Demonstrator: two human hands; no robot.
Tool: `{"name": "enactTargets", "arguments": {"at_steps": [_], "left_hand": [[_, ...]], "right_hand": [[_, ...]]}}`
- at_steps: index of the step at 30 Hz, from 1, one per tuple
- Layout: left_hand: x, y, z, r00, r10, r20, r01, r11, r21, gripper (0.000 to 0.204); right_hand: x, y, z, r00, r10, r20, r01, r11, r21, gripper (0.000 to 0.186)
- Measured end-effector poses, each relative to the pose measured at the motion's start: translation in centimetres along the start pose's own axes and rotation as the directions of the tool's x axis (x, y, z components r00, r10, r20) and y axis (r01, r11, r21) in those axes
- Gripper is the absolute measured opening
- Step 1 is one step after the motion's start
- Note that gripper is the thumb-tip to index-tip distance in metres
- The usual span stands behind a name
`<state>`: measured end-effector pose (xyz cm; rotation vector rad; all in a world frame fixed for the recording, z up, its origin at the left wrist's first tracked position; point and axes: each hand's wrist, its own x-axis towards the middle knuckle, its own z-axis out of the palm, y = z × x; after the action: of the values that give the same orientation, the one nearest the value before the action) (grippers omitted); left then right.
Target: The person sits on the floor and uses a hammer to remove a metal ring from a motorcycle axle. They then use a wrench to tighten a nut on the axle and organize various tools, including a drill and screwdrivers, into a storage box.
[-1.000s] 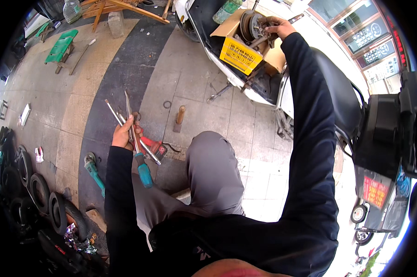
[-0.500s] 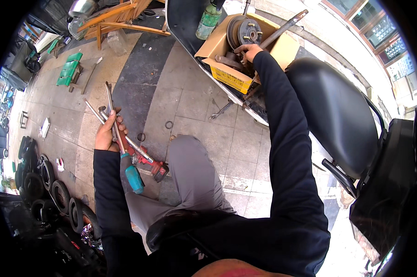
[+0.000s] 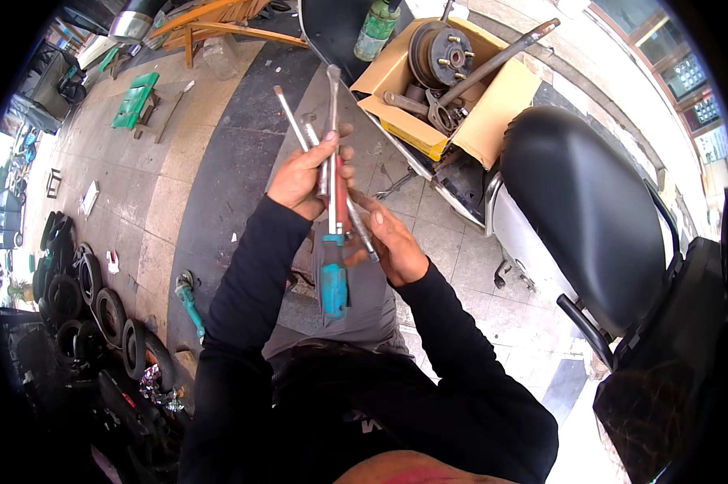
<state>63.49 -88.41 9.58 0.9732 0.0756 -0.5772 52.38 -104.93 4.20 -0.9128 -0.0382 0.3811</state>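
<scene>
My left hand (image 3: 303, 176) is closed round a bundle of long hand tools in front of me. Among them are a teal-handled tool (image 3: 334, 278) with a long metal shaft, a red-handled one (image 3: 341, 198) and slim metal rods (image 3: 289, 114). Just right of the bundle is my right hand (image 3: 398, 246), its fingers apart and partly hidden behind the tools. A metal bar's lower end (image 3: 367, 244) lies close against this hand; whether they touch I cannot tell.
Ahead right, a cardboard box (image 3: 501, 113) holds a wheel hub (image 3: 443, 55), a long pipe (image 3: 501, 60) and metal parts. A motorcycle seat (image 3: 586, 210) stands at right. A teal power tool (image 3: 190, 309) lies on the floor at left, near several tyres (image 3: 110, 315).
My right hand has left the cardboard box and come back beside the tools. My left hand has carried the tool bundle up and to the right.
</scene>
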Motion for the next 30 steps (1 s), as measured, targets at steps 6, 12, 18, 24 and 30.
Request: {"name": "enactTargets", "arguments": {"at_steps": [6, 12, 18, 24, 30], "left_hand": [[1.3, -2.1, 0.8, 0.996, 0.008, 0.092, 0.01, 0.981, -0.193, 0.044], [1.9, -2.2, 0.8, 0.995, -0.006, 0.096, 0.026, 0.978, -0.207, 0.053], [0.5, -2.6, -0.2, 0.993, 0.032, 0.113, -0.007, 0.976, -0.216, 0.06], [-3.6, -3.3, -4.4, 0.987, 0.116, 0.112, -0.086, 0.966, -0.245, 0.068], [-10.4, -1.6, -9.0, 0.976, 0.205, 0.069, -0.168, 0.92, -0.355, 0.053]], "right_hand": [[-0.8, -0.4, 0.4, 0.999, -0.043, -0.026, 0.041, 0.996, -0.081, 0.065], [-0.5, -0.9, 0.7, 0.992, 0.0, -0.123, -0.003, 1.0, -0.027, 0.067], [-0.6, -0.1, 1.3, 0.99, 0.029, -0.14, -0.035, 0.998, -0.044, 0.069], [-0.6, 2.7, 3.8, 0.984, 0.129, -0.12, -0.138, 0.987, -0.077, 0.07], [-0.9, 5.6, 9.5, 0.981, 0.192, 0.034, -0.19, 0.98, -0.06, 0.058]]}}
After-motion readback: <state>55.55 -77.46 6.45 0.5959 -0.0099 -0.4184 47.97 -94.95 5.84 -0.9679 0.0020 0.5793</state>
